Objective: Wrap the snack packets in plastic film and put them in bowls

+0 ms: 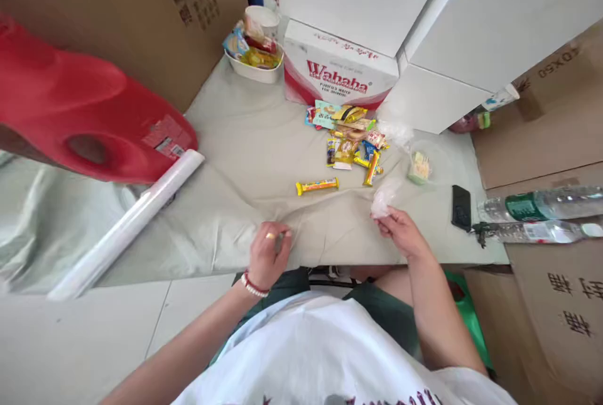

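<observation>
My right hand (399, 233) pinches a crumpled piece of clear plastic (386, 196), seemingly a thin bag, above the cloth-covered table (245, 160). Near the front edge rests my left hand (268, 255), loosely curled, its thumb apart from the fingers and nothing visible in it. It wears a ring and bracelets. A yellow-wrapped snack bar (317, 186) lies alone beyond my left hand. Farther back is a pile of wrapped snacks (346, 149), with another yellow bar (372, 168) at its near side. To its right, clear plastic (423, 165) surrounds a small pale green and yellow item.
A Wahaha carton (339, 75) and a snack bowl (257, 71) stand behind. Leftward are a red jug (103, 110) and a plastic film roll (127, 229). A phone (461, 207), water bottles (551, 204) and cardboard boxes (546, 110) lie rightward.
</observation>
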`<act>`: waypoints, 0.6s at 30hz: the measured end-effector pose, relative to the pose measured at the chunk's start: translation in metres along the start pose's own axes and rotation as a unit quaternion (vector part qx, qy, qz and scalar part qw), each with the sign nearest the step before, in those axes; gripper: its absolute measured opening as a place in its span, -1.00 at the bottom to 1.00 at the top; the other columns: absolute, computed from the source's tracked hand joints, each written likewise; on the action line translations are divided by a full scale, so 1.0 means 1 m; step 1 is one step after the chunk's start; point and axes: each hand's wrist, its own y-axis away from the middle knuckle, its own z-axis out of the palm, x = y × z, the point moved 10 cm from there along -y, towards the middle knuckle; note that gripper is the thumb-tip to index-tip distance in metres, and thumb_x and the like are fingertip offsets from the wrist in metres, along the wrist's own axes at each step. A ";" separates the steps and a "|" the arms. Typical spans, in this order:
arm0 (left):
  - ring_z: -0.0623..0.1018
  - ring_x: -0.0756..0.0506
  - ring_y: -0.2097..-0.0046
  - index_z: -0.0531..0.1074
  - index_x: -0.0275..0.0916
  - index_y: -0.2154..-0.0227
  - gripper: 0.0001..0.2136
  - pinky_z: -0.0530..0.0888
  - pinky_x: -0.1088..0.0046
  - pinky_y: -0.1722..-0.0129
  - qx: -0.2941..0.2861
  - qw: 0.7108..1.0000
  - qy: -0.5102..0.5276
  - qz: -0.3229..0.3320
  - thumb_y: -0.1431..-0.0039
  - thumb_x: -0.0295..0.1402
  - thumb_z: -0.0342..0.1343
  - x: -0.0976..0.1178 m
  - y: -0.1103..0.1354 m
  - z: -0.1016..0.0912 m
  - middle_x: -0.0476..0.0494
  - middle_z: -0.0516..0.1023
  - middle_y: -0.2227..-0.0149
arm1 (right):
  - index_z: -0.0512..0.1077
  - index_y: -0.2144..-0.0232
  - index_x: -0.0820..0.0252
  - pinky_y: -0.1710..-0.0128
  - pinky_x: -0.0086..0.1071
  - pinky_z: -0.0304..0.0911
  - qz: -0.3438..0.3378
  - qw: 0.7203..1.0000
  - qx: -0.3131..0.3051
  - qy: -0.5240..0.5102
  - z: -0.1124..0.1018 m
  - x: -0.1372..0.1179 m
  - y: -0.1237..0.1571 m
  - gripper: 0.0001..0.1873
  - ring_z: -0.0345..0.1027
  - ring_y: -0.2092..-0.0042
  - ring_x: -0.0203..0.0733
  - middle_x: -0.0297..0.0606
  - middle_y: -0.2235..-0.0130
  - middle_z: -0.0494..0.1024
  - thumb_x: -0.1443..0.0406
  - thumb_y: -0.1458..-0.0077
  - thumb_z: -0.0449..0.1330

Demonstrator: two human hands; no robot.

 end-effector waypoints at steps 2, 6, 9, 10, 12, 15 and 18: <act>0.53 -0.10 0.31 0.52 -0.18 0.32 -0.68 0.50 0.35 0.29 -0.131 0.986 0.077 -0.063 -0.32 -0.04 0.08 0.013 0.000 0.048 -0.15 0.58 0.35 | 0.44 0.38 0.14 0.50 -0.40 -0.06 -0.002 0.999 -0.030 0.035 0.032 0.019 0.018 -0.60 -0.01 0.50 -0.33 -0.41 0.48 0.32 -0.07 -0.05 0.29; 0.56 -0.10 0.21 0.51 -0.18 0.22 -0.60 0.50 0.47 0.36 -0.291 0.911 0.249 -0.150 -0.12 0.05 0.28 0.037 0.010 0.123 -0.12 0.59 0.21 | 0.47 0.42 0.12 0.37 -0.37 0.12 -0.071 0.983 -0.029 0.169 0.066 0.023 0.044 -0.66 0.20 0.39 -0.23 -0.34 0.44 0.42 0.00 -0.17 0.22; 0.49 -0.03 0.36 0.49 -0.21 0.33 -0.58 0.45 0.49 0.41 -0.306 0.887 0.293 -0.186 0.05 0.01 0.41 0.032 0.014 0.146 -0.01 0.52 0.39 | 0.50 0.42 0.11 0.29 -0.34 0.21 -0.104 0.967 -0.005 0.233 0.064 0.015 0.053 -0.62 0.29 0.34 -0.18 -0.31 0.44 0.46 -0.01 -0.25 0.15; 0.47 -0.02 0.40 0.47 -0.22 0.36 -0.57 0.43 0.49 0.43 -0.294 0.882 0.306 -0.207 0.06 0.02 0.41 0.025 0.015 0.148 0.01 0.49 0.44 | 0.52 0.41 0.12 0.29 -0.33 0.22 -0.099 0.967 -0.007 0.233 0.061 0.015 0.053 -0.59 0.30 0.35 -0.18 -0.31 0.45 0.46 -0.03 -0.28 0.12; 0.46 0.00 0.44 0.44 -0.24 0.39 -0.54 0.42 0.49 0.44 -0.252 0.876 0.329 -0.248 0.08 0.05 0.42 0.007 0.017 0.141 0.02 0.47 0.48 | 0.54 0.36 0.12 0.31 -0.33 0.24 -0.090 0.969 0.005 0.230 0.046 0.017 0.050 -0.52 0.32 0.37 -0.17 -0.31 0.44 0.47 -0.08 -0.30 0.08; 0.46 0.02 0.47 0.43 -0.26 0.38 -0.50 0.39 0.51 0.47 -0.207 0.872 0.338 -0.289 0.09 0.07 0.44 -0.013 0.023 0.121 0.03 0.47 0.49 | 0.56 0.16 0.17 0.23 -0.26 0.31 -0.115 0.941 0.145 0.285 -0.001 0.010 0.035 -0.51 0.31 0.37 -0.17 -0.21 0.25 0.54 -0.10 -0.23 0.14; 0.44 0.04 0.54 0.41 -0.23 0.31 -0.50 0.23 0.55 0.62 -0.218 0.865 0.332 -0.306 0.01 0.10 0.39 -0.016 0.032 0.105 0.04 0.46 0.48 | 0.52 -0.02 0.22 0.08 -0.12 0.35 -0.112 0.883 0.270 0.368 -0.043 0.006 0.006 -0.45 0.32 0.33 -0.14 -0.03 0.06 0.50 -0.02 -0.13 0.23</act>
